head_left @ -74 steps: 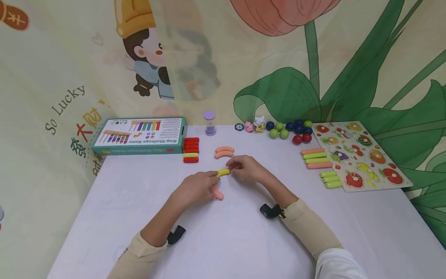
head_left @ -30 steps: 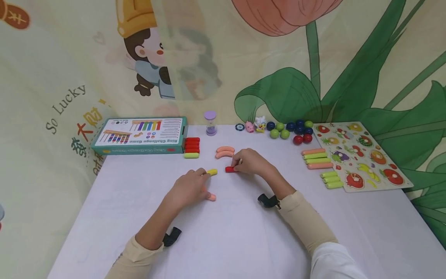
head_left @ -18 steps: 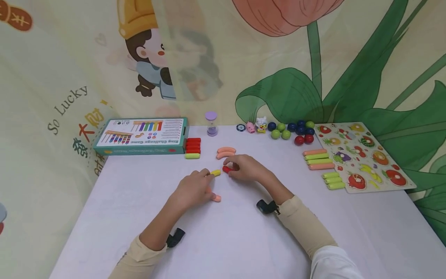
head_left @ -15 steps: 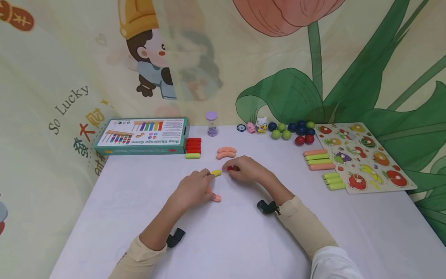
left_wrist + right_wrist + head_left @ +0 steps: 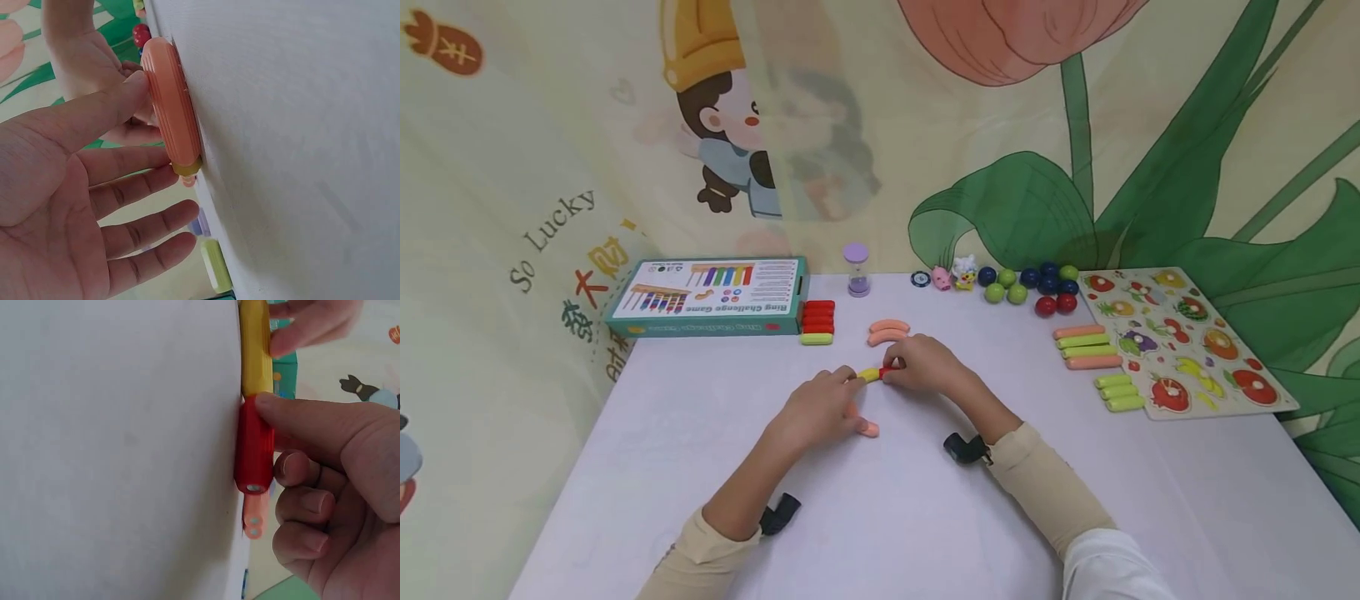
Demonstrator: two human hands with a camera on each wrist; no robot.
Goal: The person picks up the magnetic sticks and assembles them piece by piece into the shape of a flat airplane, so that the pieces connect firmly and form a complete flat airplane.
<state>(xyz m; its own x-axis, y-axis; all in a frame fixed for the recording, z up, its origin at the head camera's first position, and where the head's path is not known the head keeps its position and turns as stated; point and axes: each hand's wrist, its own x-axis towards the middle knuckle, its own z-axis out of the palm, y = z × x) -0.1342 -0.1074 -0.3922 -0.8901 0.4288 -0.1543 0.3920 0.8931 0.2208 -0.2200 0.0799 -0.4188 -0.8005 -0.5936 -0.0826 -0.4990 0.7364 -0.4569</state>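
My left hand (image 5: 822,407) lies over a curved yellow magnetic stick (image 5: 868,375) and a curved pink one (image 5: 868,428). In the left wrist view its thumb touches the pink stick and its straight, spread fingers reach to the yellow end. My right hand (image 5: 922,364) pinches a short red magnetic stick (image 5: 254,450), with a metal dot on its end. The red stick's other end meets the yellow stick, and the two form one line close along the white table. In the head view my left hand hides where pink and yellow come together.
Beyond the hands lie two curved pink sticks (image 5: 889,332). A game box (image 5: 706,296) with red sticks (image 5: 818,315) beside it stands back left, near a sand timer (image 5: 857,271). Back right are colored balls (image 5: 1046,306), green sticks (image 5: 1122,392) and a fruit board (image 5: 1183,342).
My right hand left the yellow stick, took a red one from the row by the box, and brought it left against the yellow stick's end. My left hand stayed nearly in place.
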